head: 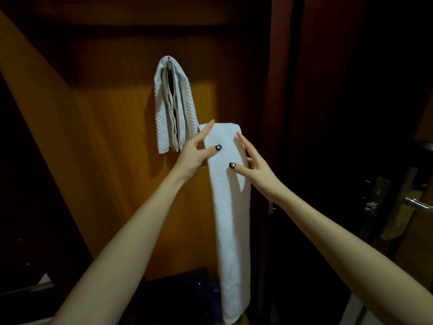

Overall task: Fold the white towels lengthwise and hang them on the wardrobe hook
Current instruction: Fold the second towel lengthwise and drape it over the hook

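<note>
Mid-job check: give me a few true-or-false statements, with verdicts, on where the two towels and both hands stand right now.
1. A waffle-textured towel already hangs over the hook. True.
2. The smooth towel lies on the floor. False: it hangs down in the air from the person's hands.
3. The left hand and the right hand both hold the smooth towel near its top end. True.
4. The smooth towel is spread open to its full width. False: it is a long narrow strip.
5. The smooth towel is on the hook too. False: its top is below and to the right of the hook.
</note>
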Motion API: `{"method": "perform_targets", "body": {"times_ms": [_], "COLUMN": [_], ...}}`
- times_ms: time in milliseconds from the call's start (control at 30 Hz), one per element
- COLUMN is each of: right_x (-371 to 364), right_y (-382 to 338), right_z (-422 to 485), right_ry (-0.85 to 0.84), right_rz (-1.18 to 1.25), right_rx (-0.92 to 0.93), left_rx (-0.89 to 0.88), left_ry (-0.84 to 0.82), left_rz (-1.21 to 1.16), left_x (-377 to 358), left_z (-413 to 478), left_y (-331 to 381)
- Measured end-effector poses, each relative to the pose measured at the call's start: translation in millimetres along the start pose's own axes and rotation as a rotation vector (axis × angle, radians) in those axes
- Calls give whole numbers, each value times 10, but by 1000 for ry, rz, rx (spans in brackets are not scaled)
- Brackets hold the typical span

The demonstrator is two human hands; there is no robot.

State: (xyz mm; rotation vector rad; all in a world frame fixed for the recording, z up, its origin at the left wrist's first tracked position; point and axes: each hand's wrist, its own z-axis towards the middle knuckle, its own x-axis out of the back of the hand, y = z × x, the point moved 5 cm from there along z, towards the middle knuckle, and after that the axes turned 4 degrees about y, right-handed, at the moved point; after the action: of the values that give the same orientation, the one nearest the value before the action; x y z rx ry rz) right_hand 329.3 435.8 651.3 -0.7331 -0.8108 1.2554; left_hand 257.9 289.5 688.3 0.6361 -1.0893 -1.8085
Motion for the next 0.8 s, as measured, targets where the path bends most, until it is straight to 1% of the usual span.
{"method": "perform_targets", "body": {"times_ms": [100, 200, 267, 367, 433, 500, 600, 633, 700, 800], "right_x": [-114, -155, -165, -236, -283, -315, -301, -293, -334, -472], "right_y": [99, 205, 269, 256, 203, 128, -73, -119, -214, -288], "right_z": [-125, -158, -127, -80, -85, -96, -160, -175, -163, -102], "right_ry": [-79, -19, 48, 18, -25, 13, 200, 233, 198, 51], "right_rz": [-153, 3, 35, 161, 190, 135, 96, 71, -9, -129], "right_rx": [40, -47, -136, -260, -261, -159, 127, 201, 274, 281], "left_rx": [-41, -71, -88, -82, -83, -87, -88, -89, -101, -115], "left_ry": [38, 51, 41, 34, 49, 74, 92, 88, 72, 58], "left_rz": [28, 71, 79, 17, 0, -15, -6, 23, 70, 89], "left_x": [57, 96, 118, 170, 227, 299, 361, 357, 330, 294], "left_z": [36, 71, 119, 168, 177, 179, 163, 156, 152, 168], "left_y": [179, 415, 585, 829, 958, 1032, 1067, 1066, 1063, 1097]}}
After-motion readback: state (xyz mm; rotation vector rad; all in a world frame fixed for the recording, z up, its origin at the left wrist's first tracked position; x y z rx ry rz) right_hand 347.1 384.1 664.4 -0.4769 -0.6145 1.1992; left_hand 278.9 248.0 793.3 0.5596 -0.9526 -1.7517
